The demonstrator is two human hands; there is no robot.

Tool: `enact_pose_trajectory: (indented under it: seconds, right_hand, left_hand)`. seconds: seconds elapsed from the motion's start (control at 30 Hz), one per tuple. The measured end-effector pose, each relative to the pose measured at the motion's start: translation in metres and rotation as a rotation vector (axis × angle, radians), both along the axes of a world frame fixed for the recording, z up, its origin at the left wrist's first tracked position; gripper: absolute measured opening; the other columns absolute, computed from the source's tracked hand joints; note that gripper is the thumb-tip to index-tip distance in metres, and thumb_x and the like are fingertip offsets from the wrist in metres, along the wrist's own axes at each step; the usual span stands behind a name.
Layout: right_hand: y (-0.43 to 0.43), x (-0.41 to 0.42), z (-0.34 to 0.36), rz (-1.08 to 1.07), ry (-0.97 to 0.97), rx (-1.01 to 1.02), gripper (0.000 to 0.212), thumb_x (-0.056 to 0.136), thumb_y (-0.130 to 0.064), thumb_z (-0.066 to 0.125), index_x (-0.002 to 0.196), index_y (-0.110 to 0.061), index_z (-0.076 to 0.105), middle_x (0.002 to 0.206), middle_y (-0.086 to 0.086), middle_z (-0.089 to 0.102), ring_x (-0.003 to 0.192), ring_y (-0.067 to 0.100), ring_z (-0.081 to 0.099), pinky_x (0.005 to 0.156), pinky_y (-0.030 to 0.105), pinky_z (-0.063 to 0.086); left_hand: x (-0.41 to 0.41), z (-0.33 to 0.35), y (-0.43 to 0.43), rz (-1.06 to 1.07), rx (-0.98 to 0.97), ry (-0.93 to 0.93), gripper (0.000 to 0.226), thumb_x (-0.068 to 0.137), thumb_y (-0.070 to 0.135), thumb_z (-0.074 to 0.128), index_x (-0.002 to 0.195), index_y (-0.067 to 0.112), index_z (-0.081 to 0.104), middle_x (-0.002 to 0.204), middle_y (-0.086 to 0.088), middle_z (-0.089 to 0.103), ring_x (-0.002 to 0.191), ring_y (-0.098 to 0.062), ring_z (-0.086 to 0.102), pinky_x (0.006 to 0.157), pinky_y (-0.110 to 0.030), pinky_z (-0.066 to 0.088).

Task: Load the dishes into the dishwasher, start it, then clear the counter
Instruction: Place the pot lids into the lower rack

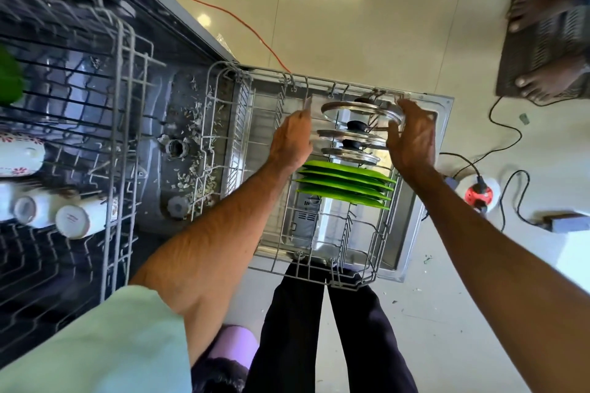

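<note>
Pale floor tiles carry black cables [510, 134] and a dark mat [542, 51] beside the open dishwasher door [407, 233]. Glass lids [348, 136] stand on edge at the lower rack's [300, 260] far edge, with green plates [344, 183] just beside them. The right hand [412, 137] clamps fingers and thumb on the largest glass lid [360, 108]. The left hand [292, 143] curls at its other rim; whether it touches is unclear.

You are leaning over the lower rack [319, 268], which is sitting pulled out above the open dishwasher door [429, 169]. Your right hand [412, 137] is gripping the right rim of the farthest glass lid [357, 109], while your left hand [292, 143] is curling in beside its left edge, its hold too blurred to tell. Two nearer lids [367, 139] and four green plates [344, 183] are standing in the tines.
</note>
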State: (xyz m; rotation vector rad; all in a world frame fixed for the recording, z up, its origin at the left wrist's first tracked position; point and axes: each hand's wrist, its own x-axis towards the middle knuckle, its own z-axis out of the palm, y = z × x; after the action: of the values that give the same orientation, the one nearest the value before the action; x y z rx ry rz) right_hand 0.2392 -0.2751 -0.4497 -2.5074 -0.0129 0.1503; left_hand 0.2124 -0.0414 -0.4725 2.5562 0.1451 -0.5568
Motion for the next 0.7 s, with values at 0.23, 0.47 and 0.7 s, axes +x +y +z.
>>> enact_pose_trajectory:
  seconds: [0.23, 0.47, 0.7]
  right_hand:
    - [0.013, -0.044, 0.027, -0.024, -0.001, 0.011, 0.041, 0.087, 0.009, 0.049, 0.127, 0.008, 0.058, 0.115, 0.023, 0.067, 0.104, 0.033, 0.066, 0.086, 0.033, 0.053]
    - [0.037, -0.111, 0.107, 0.031, 0.215, 0.007, 0.041, 0.088, 0.014, 0.046, 0.124, 0.001, 0.06, 0.103, 0.017, 0.071, 0.074, 0.02, 0.063, 0.058, 0.007, 0.04]
    - [0.053, -0.174, 0.205, 0.182, 0.525, -0.027, 0.042, 0.089, 0.002, 0.055, 0.131, -0.008, 0.053, 0.106, 0.009, 0.067, 0.078, 0.017, 0.058, 0.06, 0.024, 0.047]
  left_hand:
    - [-0.053, 0.042, -0.016, 0.081, -0.101, -0.031, 0.05, 0.083, -0.016, 0.056, 0.13, 0.001, 0.055, 0.123, -0.015, 0.064, 0.101, -0.022, 0.067, 0.077, -0.019, 0.054]
    - [-0.126, 0.115, -0.031, 0.029, -0.139, 0.022, 0.047, 0.083, -0.016, 0.053, 0.126, 0.003, 0.055, 0.116, -0.01, 0.064, 0.1, -0.019, 0.064, 0.078, -0.026, 0.058]
    - [-0.206, 0.206, -0.03, 0.123, -0.122, 0.07, 0.046, 0.087, -0.006, 0.059, 0.131, 0.008, 0.055, 0.125, -0.008, 0.062, 0.107, -0.019, 0.064, 0.084, -0.031, 0.058]
